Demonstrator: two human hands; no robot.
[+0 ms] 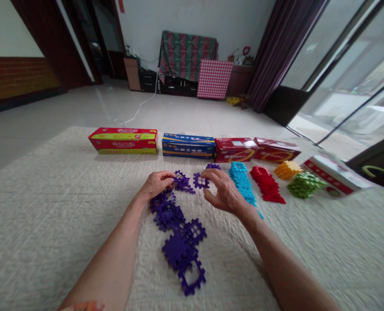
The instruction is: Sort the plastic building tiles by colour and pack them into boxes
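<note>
My left hand (157,184) is closed, thumb and fingers pinching the edge of some purple toothed plastic building pieces (182,182). My right hand (223,190) has its thumb apart from its bent fingers. Its fingertips overlap the edge of a purple window-shaped building piece (201,181); whether that piece lies flat or is lifted I cannot tell. Another purple piece (213,166) lies just behind this hand. Between my forearms a loose heap of purple pieces (170,216) runs toward me, with a solid square piece (175,248) and an open frame piece (192,290) at its near end.
Right of my right hand lie a light-blue row (242,183), a red row (268,185), a yellow stack (287,169) and a green stack (304,185). Behind stand a red-yellow box (123,141), a blue box (188,146) and red boxes (235,149). A white-red box (336,175) sits far right.
</note>
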